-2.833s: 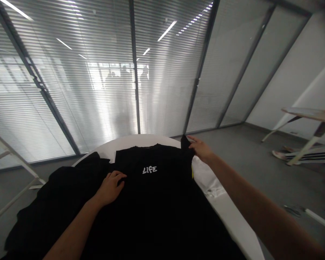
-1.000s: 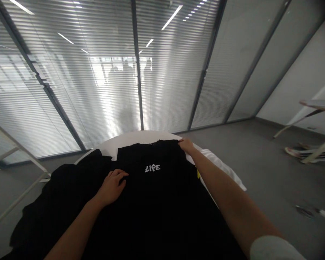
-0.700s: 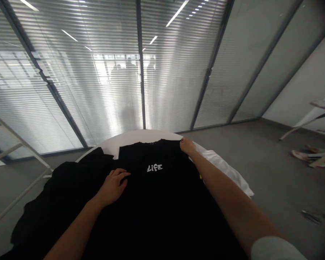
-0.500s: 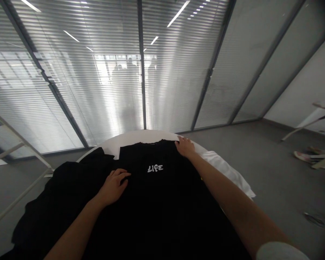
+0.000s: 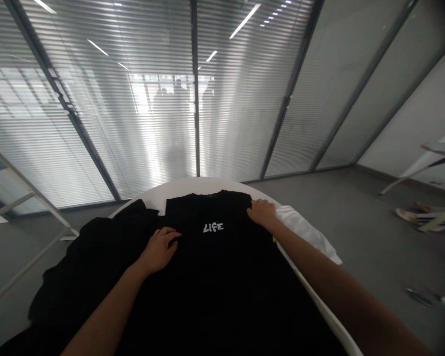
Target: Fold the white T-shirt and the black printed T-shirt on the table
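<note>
A black T-shirt (image 5: 222, 277) lies spread face up, its neckline away from me and white "LIFE" lettering on its chest. My left hand (image 5: 160, 249) rests on the left side of the shirt, fingers slightly apart and nothing in them. At the far right shoulder, the fingers of my right hand (image 5: 262, 213) are bent around the shirt's edge; the fingertips are partly hidden. Dark cloth (image 5: 92, 257), heaped and creased, lies to the left of the shirt. A small yellow spot (image 5: 274, 239) shows at the shirt's right edge.
Under the clothes is a white rounded table (image 5: 185, 185). White cloth (image 5: 305, 232) hangs at its right side. A pale metal frame (image 5: 33, 188) stands at left. Blinds (image 5: 233, 123) behind glass face me. Shoes (image 5: 411, 216) lie on the floor at right.
My right hand has moved a little right and toward me, with the shirt's shoulder edge shifting right. The chest lettering lies flatter. My left hand has barely moved.
</note>
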Action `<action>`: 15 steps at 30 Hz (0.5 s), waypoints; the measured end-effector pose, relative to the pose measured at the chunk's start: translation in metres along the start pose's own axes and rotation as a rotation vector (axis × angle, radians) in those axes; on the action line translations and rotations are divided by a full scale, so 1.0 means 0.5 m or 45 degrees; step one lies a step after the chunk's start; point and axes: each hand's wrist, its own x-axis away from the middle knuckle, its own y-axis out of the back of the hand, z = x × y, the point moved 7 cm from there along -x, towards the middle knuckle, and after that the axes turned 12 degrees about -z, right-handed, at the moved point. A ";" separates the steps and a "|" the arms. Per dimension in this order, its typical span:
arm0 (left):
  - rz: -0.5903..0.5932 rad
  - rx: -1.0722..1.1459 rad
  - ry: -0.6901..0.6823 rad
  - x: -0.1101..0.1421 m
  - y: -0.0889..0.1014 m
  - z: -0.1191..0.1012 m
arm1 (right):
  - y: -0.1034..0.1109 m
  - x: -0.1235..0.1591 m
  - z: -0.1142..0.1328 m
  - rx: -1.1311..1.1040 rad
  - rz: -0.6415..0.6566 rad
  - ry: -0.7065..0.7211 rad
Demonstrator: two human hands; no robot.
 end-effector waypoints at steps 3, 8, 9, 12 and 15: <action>-0.015 -0.004 -0.010 0.000 0.002 -0.002 | 0.011 0.037 -0.030 0.068 -0.023 0.014; -0.022 -0.023 -0.015 0.000 0.005 -0.005 | 0.012 0.070 -0.042 0.044 -0.016 0.074; -0.019 -0.027 -0.015 0.001 0.004 -0.005 | 0.012 0.072 -0.038 0.021 -0.026 0.086; -0.006 -0.042 -0.019 0.004 0.002 -0.005 | 0.013 0.070 -0.023 -0.039 -0.034 0.098; -0.001 -0.066 -0.012 0.004 0.006 -0.007 | 0.011 0.054 -0.013 -0.121 0.007 0.049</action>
